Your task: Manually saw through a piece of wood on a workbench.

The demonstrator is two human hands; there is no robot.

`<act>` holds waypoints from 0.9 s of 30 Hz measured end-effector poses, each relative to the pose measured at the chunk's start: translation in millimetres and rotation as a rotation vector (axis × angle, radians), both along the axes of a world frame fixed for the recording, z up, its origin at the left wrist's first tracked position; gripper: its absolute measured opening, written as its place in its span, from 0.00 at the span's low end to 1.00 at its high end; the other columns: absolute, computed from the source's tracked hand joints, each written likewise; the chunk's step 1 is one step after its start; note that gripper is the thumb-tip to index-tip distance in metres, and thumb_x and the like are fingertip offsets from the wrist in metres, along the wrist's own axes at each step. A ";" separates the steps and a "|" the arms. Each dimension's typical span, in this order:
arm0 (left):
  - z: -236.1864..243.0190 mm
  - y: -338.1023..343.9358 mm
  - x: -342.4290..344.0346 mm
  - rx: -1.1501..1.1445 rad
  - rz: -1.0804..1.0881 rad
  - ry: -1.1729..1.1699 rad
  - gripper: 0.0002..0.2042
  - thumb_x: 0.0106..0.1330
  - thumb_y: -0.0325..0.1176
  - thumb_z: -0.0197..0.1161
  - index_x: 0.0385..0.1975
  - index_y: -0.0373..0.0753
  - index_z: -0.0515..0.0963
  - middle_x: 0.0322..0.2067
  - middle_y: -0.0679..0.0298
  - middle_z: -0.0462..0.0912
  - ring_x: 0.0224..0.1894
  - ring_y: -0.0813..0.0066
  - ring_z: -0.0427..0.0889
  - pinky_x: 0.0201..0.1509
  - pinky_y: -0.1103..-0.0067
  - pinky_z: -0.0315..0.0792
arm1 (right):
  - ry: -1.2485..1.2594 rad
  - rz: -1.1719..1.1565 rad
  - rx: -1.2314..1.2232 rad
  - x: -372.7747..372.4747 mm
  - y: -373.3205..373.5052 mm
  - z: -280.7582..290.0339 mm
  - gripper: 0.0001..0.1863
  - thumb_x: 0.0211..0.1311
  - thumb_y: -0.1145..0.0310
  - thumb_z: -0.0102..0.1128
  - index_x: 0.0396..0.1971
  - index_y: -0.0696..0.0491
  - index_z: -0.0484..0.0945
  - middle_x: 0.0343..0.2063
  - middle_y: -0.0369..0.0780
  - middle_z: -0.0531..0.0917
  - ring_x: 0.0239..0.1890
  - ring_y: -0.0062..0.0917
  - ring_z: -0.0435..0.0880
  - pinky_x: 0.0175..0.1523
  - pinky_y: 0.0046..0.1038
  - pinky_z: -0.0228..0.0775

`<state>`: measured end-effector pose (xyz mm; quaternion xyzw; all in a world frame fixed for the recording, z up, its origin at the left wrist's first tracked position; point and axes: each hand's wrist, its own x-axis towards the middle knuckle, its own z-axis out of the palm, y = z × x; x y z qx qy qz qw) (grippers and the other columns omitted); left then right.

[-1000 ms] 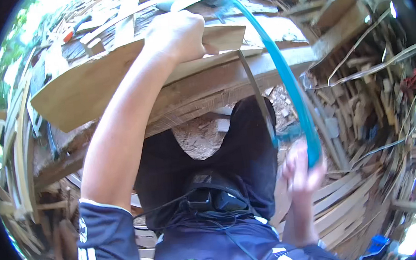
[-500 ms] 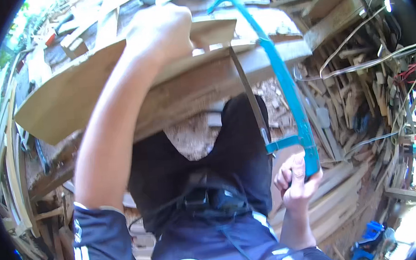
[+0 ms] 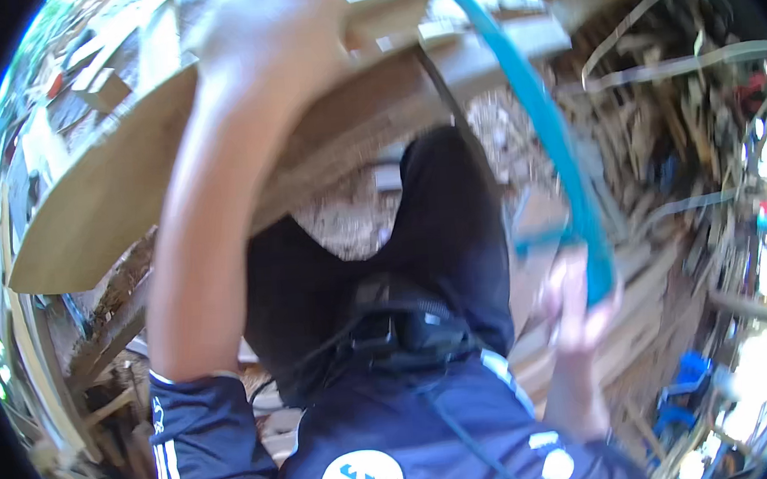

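In my right hand (image 3: 579, 301), closed round the handle end, is a teal bow saw (image 3: 530, 93). Motion smears both the hand and the lower end of the saw. The saw's narrow dark blade (image 3: 449, 95) meets the edge of a thin, curved wooden board (image 3: 102, 208) near its right end. My left hand (image 3: 273, 41) is closed over that board from above, left of the blade; its fingertips are mostly hidden. Under the board lies a thick wooden beam (image 3: 332, 158), crossing in front of my knees.
Offcuts and sticks (image 3: 655, 146) are heaped at the right, with a pale cable (image 3: 694, 62) over them. Long planks (image 3: 37, 357) stand at the left edge. A blue object (image 3: 687, 378) sits at the lower right. Sawdust (image 3: 355, 219) covers the ground between my legs.
My right hand and the saw have moved back and to the right. The left hand stays closed on the board. The whole view has shifted, with the scene sitting higher.
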<state>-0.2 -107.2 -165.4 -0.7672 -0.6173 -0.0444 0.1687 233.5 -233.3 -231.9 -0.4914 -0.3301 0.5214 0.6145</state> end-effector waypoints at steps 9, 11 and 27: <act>-7.1 -5.7 -5.0 -0.014 0.087 -0.005 0.23 0.59 0.56 0.69 0.34 0.39 0.85 0.33 0.53 0.88 0.39 0.58 0.89 0.41 0.65 0.82 | -0.318 0.069 0.033 0.4 -81.2 8.5 0.11 0.74 0.67 0.56 0.45 0.60 0.75 0.16 0.27 0.69 0.19 0.07 0.67 0.23 0.14 0.55; -6.9 -3.5 2.8 -0.012 0.087 -0.004 0.25 0.59 0.59 0.69 0.34 0.39 0.85 0.32 0.54 0.88 0.38 0.58 0.89 0.40 0.65 0.82 | -0.334 0.011 0.088 -13.5 -41.7 7.7 0.11 0.73 0.66 0.57 0.42 0.60 0.77 0.17 0.28 0.71 0.18 0.08 0.67 0.23 0.15 0.56; 8.4 -4.5 -9.3 -0.245 0.048 -0.035 0.31 0.47 0.41 0.80 0.51 0.41 0.75 0.34 0.51 0.87 0.40 0.50 0.86 0.44 0.62 0.78 | -0.076 0.059 0.432 -9.3 34.5 19.4 0.11 0.72 0.64 0.62 0.37 0.57 0.74 0.20 0.30 0.73 0.16 0.09 0.68 0.20 0.16 0.56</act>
